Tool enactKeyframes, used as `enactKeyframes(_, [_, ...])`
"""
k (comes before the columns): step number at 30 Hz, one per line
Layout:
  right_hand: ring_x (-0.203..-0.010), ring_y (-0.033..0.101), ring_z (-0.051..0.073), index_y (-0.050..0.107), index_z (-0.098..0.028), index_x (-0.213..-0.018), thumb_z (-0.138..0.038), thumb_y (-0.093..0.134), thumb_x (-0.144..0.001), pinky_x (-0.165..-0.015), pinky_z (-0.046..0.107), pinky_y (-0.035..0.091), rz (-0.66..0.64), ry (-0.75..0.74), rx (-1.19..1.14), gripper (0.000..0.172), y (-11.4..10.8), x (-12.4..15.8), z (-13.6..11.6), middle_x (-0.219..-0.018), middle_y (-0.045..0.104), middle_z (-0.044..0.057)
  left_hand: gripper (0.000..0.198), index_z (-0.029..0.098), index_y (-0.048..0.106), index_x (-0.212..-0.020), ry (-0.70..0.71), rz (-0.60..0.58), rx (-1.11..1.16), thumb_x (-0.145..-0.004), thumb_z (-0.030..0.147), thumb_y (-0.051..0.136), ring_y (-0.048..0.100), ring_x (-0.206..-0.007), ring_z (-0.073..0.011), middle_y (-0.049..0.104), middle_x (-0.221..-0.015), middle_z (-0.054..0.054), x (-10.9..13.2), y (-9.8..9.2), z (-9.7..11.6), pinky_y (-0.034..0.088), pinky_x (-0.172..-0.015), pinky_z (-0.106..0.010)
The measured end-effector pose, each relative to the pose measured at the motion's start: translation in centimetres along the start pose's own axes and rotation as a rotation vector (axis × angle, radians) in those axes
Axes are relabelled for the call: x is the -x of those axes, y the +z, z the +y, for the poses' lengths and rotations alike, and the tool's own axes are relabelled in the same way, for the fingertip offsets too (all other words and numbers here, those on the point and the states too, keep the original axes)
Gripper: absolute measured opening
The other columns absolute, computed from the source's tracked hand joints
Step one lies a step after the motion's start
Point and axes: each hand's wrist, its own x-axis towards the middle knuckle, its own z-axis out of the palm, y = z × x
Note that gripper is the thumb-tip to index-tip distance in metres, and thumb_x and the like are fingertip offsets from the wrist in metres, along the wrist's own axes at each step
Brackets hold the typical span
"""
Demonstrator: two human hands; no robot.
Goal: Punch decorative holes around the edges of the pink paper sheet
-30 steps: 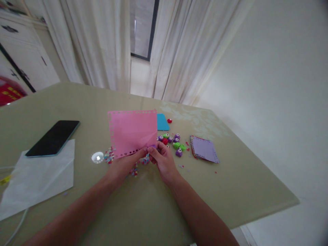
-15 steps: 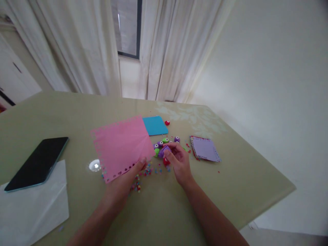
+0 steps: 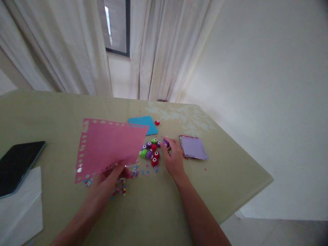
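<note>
My left hand (image 3: 107,181) pinches the near edge of a pink paper sheet (image 3: 110,145) with punched borders and holds it just above the table. My right hand (image 3: 173,159) is closed over a small purple craft punch (image 3: 166,141) at the right end of a cluster of purple, green and red punches (image 3: 151,152). Coloured paper confetti (image 3: 120,186) lies scattered under and beside my left hand.
A blue paper (image 3: 145,123) and a lone red punch (image 3: 157,122) lie behind the cluster. A stack of lilac punched sheets (image 3: 193,151) sits to the right. A dark phone (image 3: 17,165) rests on white paper (image 3: 20,208) at the left. The table edge (image 3: 246,198) runs close on the right.
My right hand carried the purple punch away from the pink sheet to the right side of the punch cluster. My left hand swung the pink sheet leftward. The view shifted right.
</note>
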Motion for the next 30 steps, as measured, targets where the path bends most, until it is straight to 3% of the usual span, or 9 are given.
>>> enactKeyframes(3, [-0.11, 0.07, 0.029, 0.068, -0.019, -0.131, -0.031, 0.072, -0.091, -0.102, 0.046, 0.053, -0.031, 0.037, 0.026, 0.042, 0.2, 0.0, 0.5, -0.116, 0.077, 0.012, 0.051, 0.02, 0.077, -0.074, -0.032, 0.018, 0.139, -0.071, 0.072, 0.081, 0.076, -0.074, -0.0273, 0.08, -0.078, -0.008, -0.5, 0.0, 0.1, 0.06, -0.061, -0.032])
enactKeyframes(7, [-0.11, 0.071, 0.027, 0.067, -0.021, -0.129, -0.022, 0.073, -0.084, -0.1, 0.044, 0.055, -0.075, 0.082, -0.036, 0.045, 0.2, -0.1, 0.7, -0.12, 0.078, 0.009, 0.046, 0.02, 0.079, -0.085, 0.031, 0.051, 0.297, -0.069, 0.062, 0.087, 0.077, -0.078, -0.0263, 0.082, -0.085, -0.008, -1.3, 0.1, 0.8, 0.063, -0.071, -0.035])
enactKeyframes(13, [-0.097, 0.07, 0.023, 0.07, -0.02, -0.116, -0.023, 0.072, -0.083, -0.091, 0.038, 0.058, -0.065, 0.054, -0.131, 0.033, 0.0, -0.3, 0.1, -0.112, 0.074, 0.009, 0.046, 0.016, 0.081, -0.088, 0.127, 0.009, 0.163, -0.069, 0.057, 0.089, 0.078, -0.082, -0.0247, 0.083, -0.087, -0.011, -1.4, 0.1, 1.6, 0.063, -0.078, -0.033])
enactKeyframes(18, [-0.108, 0.068, 0.028, 0.071, -0.018, -0.119, -0.018, 0.067, -0.085, -0.102, 0.045, 0.053, -0.081, -0.005, 0.003, 0.034, -0.1, -0.4, 0.0, -0.116, 0.075, 0.012, 0.051, 0.016, 0.08, -0.086, 0.168, 0.002, 0.176, -0.068, 0.063, 0.089, 0.075, -0.073, -0.0224, 0.081, -0.083, -0.01, -0.7, 0.3, 2.4, 0.061, -0.07, -0.031])
enactKeyframes(23, [-0.116, 0.066, 0.03, 0.072, -0.018, -0.119, -0.005, 0.06, -0.08, -0.108, 0.048, 0.048, -0.201, -0.027, 0.162, 0.043, 0.4, -0.3, 0.5, -0.121, 0.075, 0.014, 0.051, 0.018, 0.075, -0.077, 0.201, 0.065, 0.226, -0.061, 0.064, 0.091, 0.068, -0.063, -0.0191, 0.075, -0.071, -0.005, -0.5, 0.5, 3.3, 0.057, -0.061, -0.029])
enactKeyframes(26, [-0.116, 0.066, 0.03, 0.069, -0.02, -0.126, -0.002, 0.059, -0.078, -0.107, 0.047, 0.049, -0.248, -0.043, 0.198, 0.052, 0.8, 0.1, 0.8, -0.122, 0.074, 0.014, 0.05, 0.019, 0.074, -0.078, 0.195, 0.092, 0.206, -0.062, 0.064, 0.09, 0.066, -0.06, -0.018, 0.074, -0.07, -0.003, -0.5, 0.3, 3.4, 0.053, -0.056, -0.027])
enactKeyframes(30, [-0.112, 0.065, 0.029, 0.069, -0.021, -0.125, -0.005, 0.058, -0.083, -0.1, 0.043, 0.051, -0.248, -0.053, 0.206, 0.047, 0.8, 0.1, 0.6, -0.123, 0.071, 0.013, 0.047, 0.019, 0.074, -0.08, 0.207, 0.087, 0.21, -0.068, 0.062, 0.088, 0.066, -0.061, -0.0176, 0.074, -0.071, -0.004, -0.6, 0.1, 3.1, 0.052, -0.056, -0.026])
